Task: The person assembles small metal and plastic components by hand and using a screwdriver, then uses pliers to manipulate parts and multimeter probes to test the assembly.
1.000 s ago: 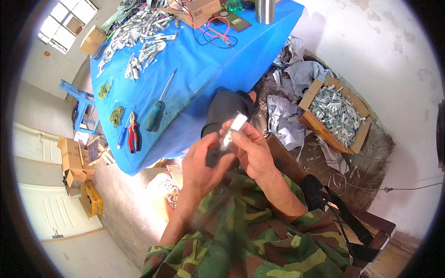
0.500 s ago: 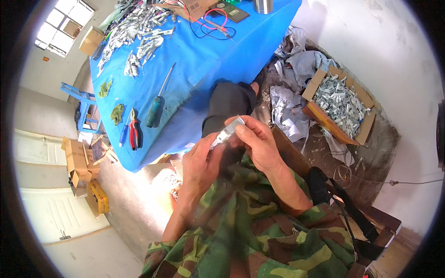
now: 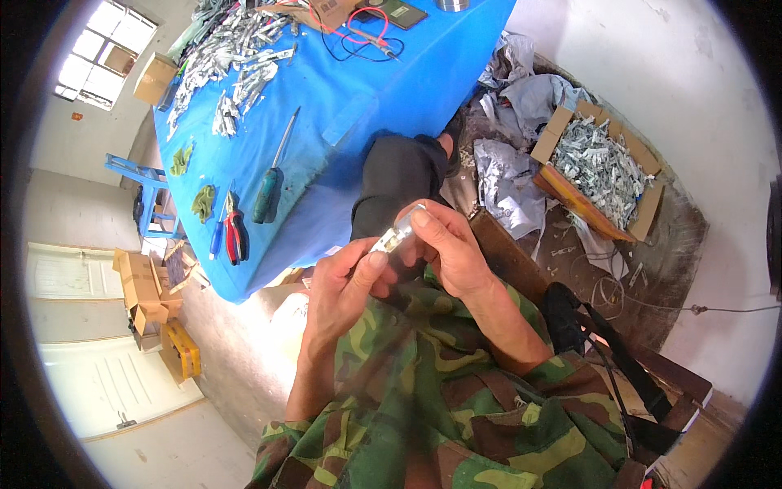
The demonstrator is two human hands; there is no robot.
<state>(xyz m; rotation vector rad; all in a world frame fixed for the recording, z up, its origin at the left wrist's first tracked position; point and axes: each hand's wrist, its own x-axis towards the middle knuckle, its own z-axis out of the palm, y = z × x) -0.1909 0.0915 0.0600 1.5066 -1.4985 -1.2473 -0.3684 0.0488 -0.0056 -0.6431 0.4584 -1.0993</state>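
Note:
Over my lap I hold a small, narrow white-and-silver part (image 3: 391, 240) with a clear, shiny end; its exact kind does not show. My left hand (image 3: 346, 281) is closed on its lower left end, the thumb lying along it. My right hand (image 3: 452, 253) pinches the shiny upper end between thumb and fingers. The part is tilted, rising toward the right. Most of its underside is hidden by my fingers.
On the blue-covered table (image 3: 326, 175) lie a teal-handled screwdriver (image 3: 267, 196), red-and-black pliers (image 3: 236, 236), a blue-handled tool (image 3: 217, 239), test leads (image 3: 383, 45) and a heap of silvery parts (image 3: 232, 57). A cardboard box (image 3: 554, 134) of similar pieces stands right, beside grey plastic bags (image 3: 509, 183).
My left thumb has shifted onto the top of the part, and more of its white length shows. The left hand has moved slightly right; the right hand still pinches the upper end.

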